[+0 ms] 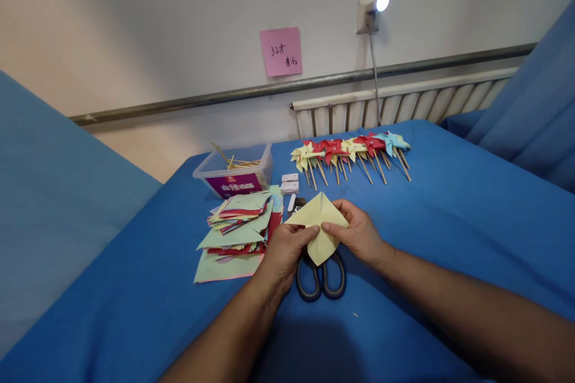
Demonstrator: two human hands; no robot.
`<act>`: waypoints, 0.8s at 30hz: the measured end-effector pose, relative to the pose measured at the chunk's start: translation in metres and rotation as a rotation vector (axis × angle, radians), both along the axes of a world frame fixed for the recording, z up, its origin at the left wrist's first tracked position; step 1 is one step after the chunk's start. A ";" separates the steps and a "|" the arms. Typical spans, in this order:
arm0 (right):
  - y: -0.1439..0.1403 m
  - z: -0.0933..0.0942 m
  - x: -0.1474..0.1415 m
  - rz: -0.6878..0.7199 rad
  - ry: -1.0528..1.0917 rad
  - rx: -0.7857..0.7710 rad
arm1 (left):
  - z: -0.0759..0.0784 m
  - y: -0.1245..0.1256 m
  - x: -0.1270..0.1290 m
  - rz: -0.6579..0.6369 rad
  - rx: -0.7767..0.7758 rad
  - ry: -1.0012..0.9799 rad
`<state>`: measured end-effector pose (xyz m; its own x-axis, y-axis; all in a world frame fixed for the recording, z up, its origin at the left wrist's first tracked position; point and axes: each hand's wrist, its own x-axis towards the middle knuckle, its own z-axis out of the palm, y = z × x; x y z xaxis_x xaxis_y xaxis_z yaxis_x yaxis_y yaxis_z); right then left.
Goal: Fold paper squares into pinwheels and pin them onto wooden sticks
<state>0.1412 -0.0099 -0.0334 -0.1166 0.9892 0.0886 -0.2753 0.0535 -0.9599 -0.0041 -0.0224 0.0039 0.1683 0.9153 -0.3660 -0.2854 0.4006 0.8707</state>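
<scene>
A square of pale yellow paper [320,209], turned corner-up, is held between both hands above the table. My left hand [287,248] pinches its left side, with the thumb near the middle of the sheet. On the other side my right hand [358,230] grips the paper the same way, its thumb almost touching the left one. Dark lines or slits run in from the top and bottom corners. Beneath the paper lies a pair of scissors [321,287] with dark handles; its blades are hidden.
Left of my hands are stacked coloured paper sheets [236,233]. Behind them stands a clear plastic box [233,178] with wooden sticks, beside small white boxes [290,184]. Several finished paper pinwheels [350,149] lie at the back of the blue-covered table [426,239], near a radiator [404,105].
</scene>
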 end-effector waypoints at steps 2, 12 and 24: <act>-0.002 0.001 0.001 -0.053 -0.063 0.094 | 0.000 0.001 -0.002 0.020 0.002 -0.010; -0.017 0.017 0.013 -0.143 -0.782 0.847 | 0.010 0.007 -0.012 0.090 0.052 -0.129; -0.013 0.016 0.018 -0.088 -0.874 0.937 | 0.011 0.006 -0.011 0.097 0.034 -0.150</act>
<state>0.1589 -0.0227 -0.0174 -0.4257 0.5982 0.6789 0.4623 0.7887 -0.4051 -0.0149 -0.0159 0.0146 0.1291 0.9413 -0.3118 -0.4488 0.3358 0.8281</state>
